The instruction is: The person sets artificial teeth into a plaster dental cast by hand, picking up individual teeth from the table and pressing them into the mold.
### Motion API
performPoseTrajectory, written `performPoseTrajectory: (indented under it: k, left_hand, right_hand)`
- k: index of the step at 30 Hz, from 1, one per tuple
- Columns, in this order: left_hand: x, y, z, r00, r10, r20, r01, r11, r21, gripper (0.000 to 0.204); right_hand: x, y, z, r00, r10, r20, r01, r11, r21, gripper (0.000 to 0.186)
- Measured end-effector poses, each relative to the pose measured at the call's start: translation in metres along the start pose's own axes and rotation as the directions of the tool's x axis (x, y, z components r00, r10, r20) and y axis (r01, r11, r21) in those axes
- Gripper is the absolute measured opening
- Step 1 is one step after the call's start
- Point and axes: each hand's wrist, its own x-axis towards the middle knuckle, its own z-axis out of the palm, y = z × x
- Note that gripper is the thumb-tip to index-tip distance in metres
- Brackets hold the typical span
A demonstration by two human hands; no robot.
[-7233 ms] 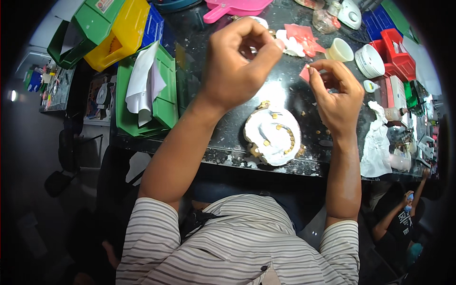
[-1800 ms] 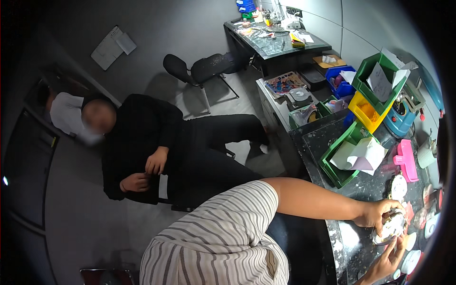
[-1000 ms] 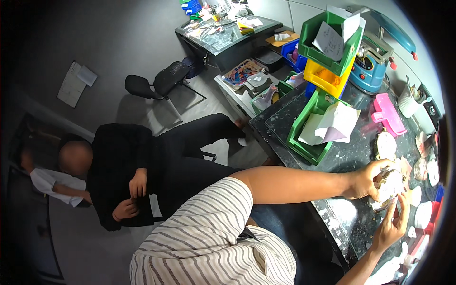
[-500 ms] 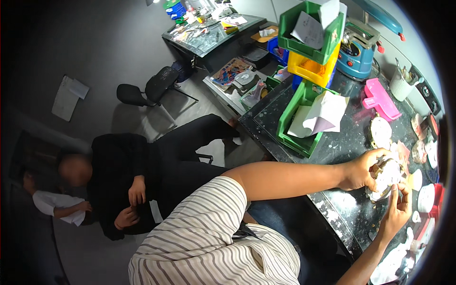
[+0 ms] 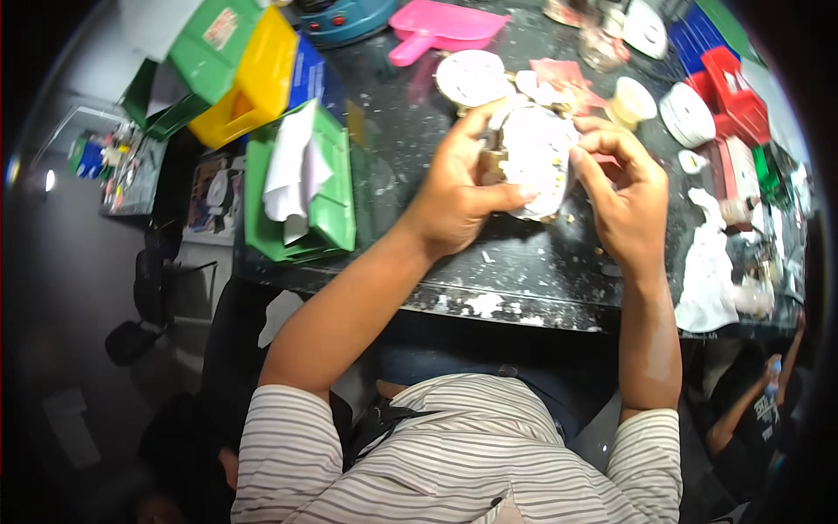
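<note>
My left hand (image 5: 454,188) grips a round white disc-shaped part (image 5: 537,157) with small brass-coloured bits along its edge, holding it up just above the dark worktop (image 5: 419,148). My right hand (image 5: 621,188) is at the disc's right edge, fingers curled and pinched against it. Whether those fingers hold a small piece is hidden. A second white round part (image 5: 471,77) lies on the worktop behind my left hand.
Green bins with white paper (image 5: 301,183), a yellow bin (image 5: 249,83) and a blue one stand at the left. A pink scoop (image 5: 441,24) lies at the back. Red trays (image 5: 738,96), white round lids (image 5: 687,113) and a white cloth (image 5: 711,271) fill the right. Another person sits at lower right (image 5: 751,419).
The view has swung from the room at my left, where a seated person was, back down onto the worktop. Both hands stayed on the white disc, now lifted off the bench.
</note>
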Motion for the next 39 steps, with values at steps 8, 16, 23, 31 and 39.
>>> performPoseTrajectory:
  k: [8, 16, 23, 31, 39]
  left_hand:
    - [-0.001, 0.001, 0.004, 0.999, -0.003, -0.035, 0.002, 1.0, -0.005, 0.085]
    - [0.0, 0.001, 0.003, 0.998, 0.006, -0.057, -0.006, 1.0, -0.007, 0.084]
    - [0.0, 0.002, 0.006, 0.999, 0.005, -0.04, -0.004, 1.0, 0.028, 0.086]
    - [-0.001, 0.003, 0.007, 0.999, -0.007, -0.048, 0.009, 0.999, 0.041, 0.088]
    - [-0.001, 0.003, 0.008, 0.999, 0.004, -0.038, -0.002, 0.998, 0.062, 0.088]
  right_hand:
    - [-0.003, -0.018, 0.001, 0.982, -0.183, -0.049, 0.172, 0.968, -0.182, 0.019]
    - [-0.004, -0.01, 0.0, 0.913, -0.406, 0.034, 0.386, 0.835, -0.392, 0.02]
    - [-0.001, -0.012, -0.003, 0.98, -0.197, -0.035, 0.188, 0.966, -0.178, 0.016]
    - [0.0, -0.007, 0.0, 0.943, -0.331, -0.044, 0.309, 0.916, -0.256, 0.011]
    - [0.001, -0.006, -0.002, 0.979, -0.183, -0.087, 0.176, 0.981, -0.081, 0.013]
